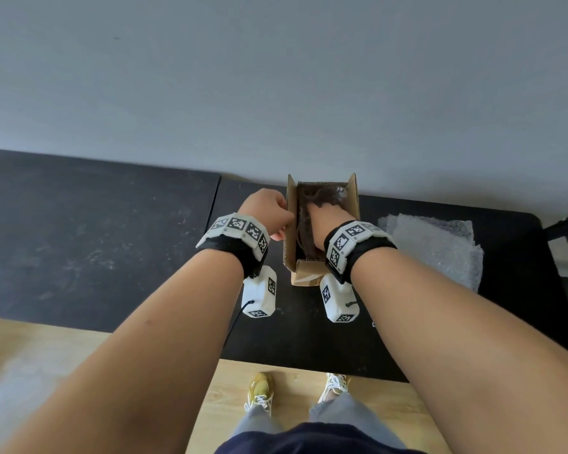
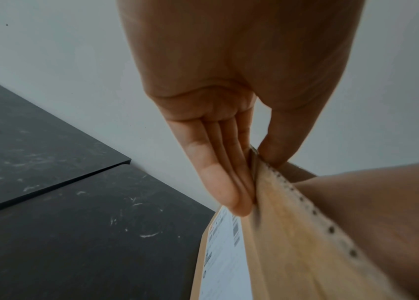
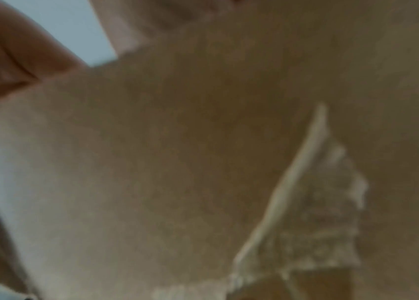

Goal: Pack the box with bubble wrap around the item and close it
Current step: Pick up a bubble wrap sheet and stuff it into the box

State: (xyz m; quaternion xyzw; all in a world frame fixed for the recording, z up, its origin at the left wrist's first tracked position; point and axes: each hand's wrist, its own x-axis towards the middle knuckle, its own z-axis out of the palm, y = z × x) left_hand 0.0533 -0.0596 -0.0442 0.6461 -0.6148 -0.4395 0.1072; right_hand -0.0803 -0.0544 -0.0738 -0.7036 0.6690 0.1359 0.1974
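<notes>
- While the left hand (image 1: 265,209) is pinching the upright left flap of the narrow brown cardboard box (image 1: 322,224), thumb inside and straight fingers (image 2: 224,182) flat against the outer face, the right hand (image 1: 322,224) is reaching down inside the box
- The box is standing on the black scuffed tabletop (image 1: 95,240) right against the pale grey wall (image 1: 276,77), its long axis running away from the person toward that wall, and its flaps are not yet folded shut
- Inside the box, dark crumpled material is lying just under and beyond the right hand; whether this is the item or wrap around it cannot be told
- A loose stack of clear bubble wrap sheets (image 1: 436,244) is lying just to the right of the box, nearer the right hand than the left, so by my judgement that hand is better placed to fetch more padding
- The right fingers are hidden below the box rim, so how far they are curled, and whether they are gripping anything, cannot be told
- The right wrist view is blurred, showing only tan cardboard and a pale ragged edge
- A white printed label (image 2: 224,253) is showing on the outer left side of the box, unreadable
</notes>
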